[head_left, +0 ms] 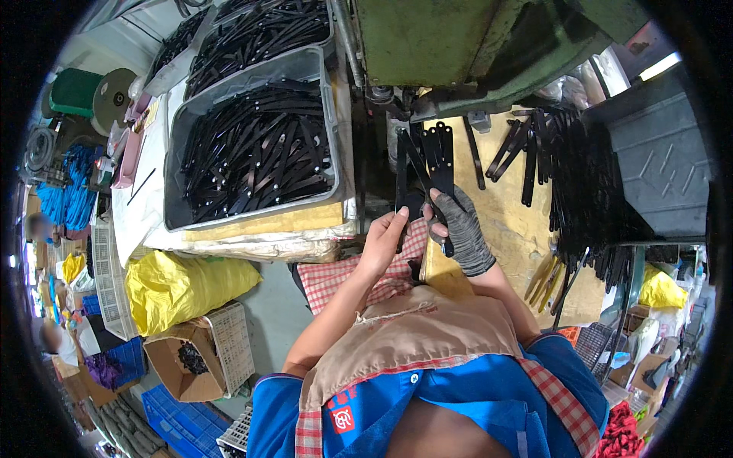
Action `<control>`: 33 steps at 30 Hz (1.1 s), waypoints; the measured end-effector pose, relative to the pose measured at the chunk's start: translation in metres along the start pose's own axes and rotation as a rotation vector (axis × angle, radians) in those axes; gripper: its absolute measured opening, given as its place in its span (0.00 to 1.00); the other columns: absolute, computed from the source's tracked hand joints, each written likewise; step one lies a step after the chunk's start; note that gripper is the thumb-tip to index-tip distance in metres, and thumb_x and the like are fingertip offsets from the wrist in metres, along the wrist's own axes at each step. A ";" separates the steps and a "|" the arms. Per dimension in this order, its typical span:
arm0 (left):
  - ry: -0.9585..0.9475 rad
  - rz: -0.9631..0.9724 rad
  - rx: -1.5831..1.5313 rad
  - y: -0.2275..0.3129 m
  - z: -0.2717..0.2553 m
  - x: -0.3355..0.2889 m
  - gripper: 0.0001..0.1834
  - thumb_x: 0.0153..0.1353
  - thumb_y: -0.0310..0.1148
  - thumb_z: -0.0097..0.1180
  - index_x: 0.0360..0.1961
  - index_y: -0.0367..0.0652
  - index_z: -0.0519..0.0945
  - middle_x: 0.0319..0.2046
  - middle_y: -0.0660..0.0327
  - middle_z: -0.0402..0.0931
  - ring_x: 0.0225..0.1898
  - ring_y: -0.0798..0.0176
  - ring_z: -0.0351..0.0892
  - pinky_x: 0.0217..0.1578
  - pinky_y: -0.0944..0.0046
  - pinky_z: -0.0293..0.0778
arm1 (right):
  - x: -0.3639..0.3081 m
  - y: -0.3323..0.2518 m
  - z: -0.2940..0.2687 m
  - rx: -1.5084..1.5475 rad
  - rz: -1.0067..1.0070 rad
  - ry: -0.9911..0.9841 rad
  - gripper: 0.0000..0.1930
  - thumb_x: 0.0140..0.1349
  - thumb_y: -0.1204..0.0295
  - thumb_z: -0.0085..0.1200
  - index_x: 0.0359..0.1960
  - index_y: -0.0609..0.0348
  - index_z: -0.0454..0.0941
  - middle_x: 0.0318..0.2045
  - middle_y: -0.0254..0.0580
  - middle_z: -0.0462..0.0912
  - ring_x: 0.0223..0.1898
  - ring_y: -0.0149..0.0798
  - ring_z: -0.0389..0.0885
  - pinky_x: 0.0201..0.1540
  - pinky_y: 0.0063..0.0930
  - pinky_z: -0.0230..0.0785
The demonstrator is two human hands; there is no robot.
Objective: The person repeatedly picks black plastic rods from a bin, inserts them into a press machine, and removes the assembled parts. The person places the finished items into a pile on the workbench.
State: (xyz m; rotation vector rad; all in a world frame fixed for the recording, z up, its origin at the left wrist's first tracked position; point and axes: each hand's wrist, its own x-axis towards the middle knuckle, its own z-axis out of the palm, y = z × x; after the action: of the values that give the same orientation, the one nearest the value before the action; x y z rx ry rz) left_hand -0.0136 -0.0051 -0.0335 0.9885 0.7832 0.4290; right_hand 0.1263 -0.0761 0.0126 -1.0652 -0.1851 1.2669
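Note:
My bare left hand (384,240) is closed, thumb and fingers pinching a long black flat strip (402,172) that points away from me. Beside it, my right hand (464,229) wears a grey striped glove with bare fingertips. Its fingers are wrapped round a small fan of black flat strips (439,156), which have rounded ends with small holes. One strip slants between the two hands, and I cannot tell which hand holds its lower end. Just beyond the strips' far ends stands a green machine (427,46).
To the left, a grey bin (174,191) full of black strips stands on a table. Loose strips (527,145) and a big dark heap (584,183) lie on the wooden worktop (496,221) at right, near a tipped grey bin (653,145). A yellow sack (183,286) sits lower left.

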 end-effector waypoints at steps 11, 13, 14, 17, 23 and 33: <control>-0.027 -0.007 0.019 0.016 0.007 -0.014 0.24 0.72 0.45 0.41 0.19 0.45 0.69 0.14 0.73 0.61 0.15 0.79 0.54 0.16 0.74 0.50 | -0.002 0.007 -0.006 -0.017 -0.027 0.000 0.05 0.65 0.68 0.52 0.34 0.55 0.72 0.23 0.35 0.77 0.12 0.24 0.65 0.13 0.16 0.53; -0.023 0.027 0.005 0.015 0.010 -0.013 0.24 0.72 0.46 0.41 0.19 0.45 0.68 0.12 0.73 0.59 0.13 0.78 0.53 0.14 0.73 0.49 | -0.004 0.005 -0.003 -0.008 -0.026 -0.006 0.07 0.66 0.67 0.52 0.34 0.56 0.72 0.22 0.34 0.76 0.12 0.23 0.65 0.13 0.17 0.53; -0.022 0.063 -0.001 0.007 0.007 -0.011 0.24 0.71 0.47 0.41 0.19 0.46 0.68 0.10 0.72 0.58 0.10 0.77 0.52 0.11 0.73 0.47 | -0.005 0.005 0.000 0.002 -0.031 0.003 0.08 0.66 0.66 0.51 0.34 0.56 0.72 0.20 0.33 0.75 0.12 0.23 0.65 0.13 0.17 0.53; -0.026 0.043 -0.001 0.023 0.006 -0.016 0.24 0.71 0.48 0.41 0.19 0.47 0.66 0.12 0.70 0.60 0.11 0.76 0.54 0.12 0.72 0.47 | -0.007 0.003 -0.001 -0.068 -0.051 0.014 0.11 0.68 0.62 0.49 0.36 0.58 0.72 0.21 0.35 0.76 0.12 0.24 0.65 0.13 0.17 0.54; 0.064 0.397 -0.489 0.084 -0.043 0.004 0.21 0.72 0.47 0.38 0.29 0.43 0.70 0.18 0.67 0.65 0.20 0.70 0.62 0.22 0.71 0.57 | -0.009 0.003 -0.005 -0.032 -0.101 -0.104 0.16 0.69 0.60 0.47 0.45 0.61 0.73 0.24 0.39 0.78 0.11 0.23 0.64 0.13 0.16 0.52; -0.122 -0.095 -0.280 0.055 -0.054 0.010 0.11 0.69 0.30 0.45 0.47 0.34 0.71 0.31 0.59 0.75 0.22 0.75 0.60 0.20 0.76 0.57 | 0.015 0.019 0.004 0.061 -0.026 -0.066 0.16 0.68 0.60 0.47 0.45 0.62 0.73 0.23 0.39 0.77 0.11 0.24 0.63 0.13 0.16 0.51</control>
State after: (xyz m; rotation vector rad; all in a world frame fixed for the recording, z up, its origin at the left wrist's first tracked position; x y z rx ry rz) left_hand -0.0472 0.0601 -0.0067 0.7064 0.6373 0.3810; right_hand 0.1158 -0.0625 -0.0056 -0.9664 -0.2085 1.2779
